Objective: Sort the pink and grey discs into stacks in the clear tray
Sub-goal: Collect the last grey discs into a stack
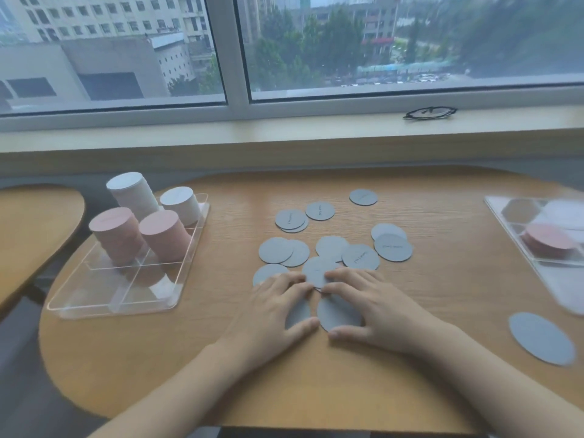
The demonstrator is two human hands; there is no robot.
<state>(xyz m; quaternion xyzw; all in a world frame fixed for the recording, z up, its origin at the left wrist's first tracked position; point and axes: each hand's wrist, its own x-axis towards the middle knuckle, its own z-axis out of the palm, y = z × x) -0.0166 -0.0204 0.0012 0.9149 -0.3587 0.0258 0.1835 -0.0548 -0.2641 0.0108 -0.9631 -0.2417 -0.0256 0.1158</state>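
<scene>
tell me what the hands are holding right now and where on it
Nothing is lifted. The left hand and right hand lie flat on the loose grey discs, fingertips pressing their top faces at the table's near side.

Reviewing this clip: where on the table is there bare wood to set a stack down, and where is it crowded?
Bare wood lies between the left clear tray and the loose grey discs, and along the near table edge. Another patch sits between the discs and the right tray. The centre is crowded: discs overlap there under the left hand and right hand.
</scene>
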